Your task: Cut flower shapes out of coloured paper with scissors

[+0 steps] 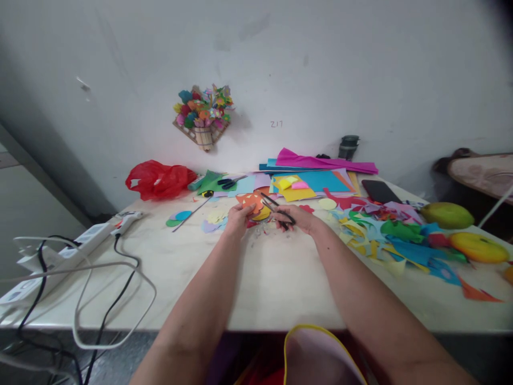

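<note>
My left hand (239, 217) is closed on an orange paper piece (250, 201) with a yellow piece under it, held just above the white table (276, 278). My right hand (298, 216) grips black scissors (273, 206), whose open blades point left and up into the orange paper. Small paper snippets lie on the table under both hands.
Coloured paper sheets (320, 179) and scraps (385, 235) cover the back and right. Also there: a second pair of scissors (229, 183), a black phone (380, 191), a red plastic bag (158, 179), two mangoes (447, 215), and a power strip with cables (80, 243) at left.
</note>
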Available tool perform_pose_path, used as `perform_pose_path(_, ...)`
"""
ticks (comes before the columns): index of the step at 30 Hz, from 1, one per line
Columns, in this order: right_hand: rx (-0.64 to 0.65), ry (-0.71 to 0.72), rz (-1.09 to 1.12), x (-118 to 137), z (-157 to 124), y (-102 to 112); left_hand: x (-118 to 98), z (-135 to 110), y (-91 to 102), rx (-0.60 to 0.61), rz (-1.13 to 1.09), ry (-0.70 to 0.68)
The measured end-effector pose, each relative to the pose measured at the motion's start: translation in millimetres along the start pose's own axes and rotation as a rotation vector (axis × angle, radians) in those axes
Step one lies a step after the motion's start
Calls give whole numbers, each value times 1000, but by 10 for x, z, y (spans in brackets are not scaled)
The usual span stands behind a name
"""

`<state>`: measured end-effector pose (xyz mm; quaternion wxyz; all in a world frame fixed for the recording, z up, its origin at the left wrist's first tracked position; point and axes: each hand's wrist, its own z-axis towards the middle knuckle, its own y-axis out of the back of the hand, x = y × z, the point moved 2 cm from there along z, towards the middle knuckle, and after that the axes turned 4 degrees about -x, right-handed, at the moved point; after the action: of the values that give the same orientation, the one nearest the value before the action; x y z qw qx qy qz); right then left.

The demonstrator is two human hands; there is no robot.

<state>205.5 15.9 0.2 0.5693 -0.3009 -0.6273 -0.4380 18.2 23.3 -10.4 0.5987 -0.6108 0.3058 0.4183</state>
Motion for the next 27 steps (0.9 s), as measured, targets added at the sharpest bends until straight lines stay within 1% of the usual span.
perform_pose_path(5, 14, -10, -6, 12, -5, -10, -8, -29, -14, 67, 10, 19)
perform_pose_path(14, -24, -35, -27, 31, -10, -23, -7, -40, -42, 93, 7, 39)
perform_pose_path(27, -39, -36, -79, 29, -11, -27, 36, 19, 4, 113, 4, 26)
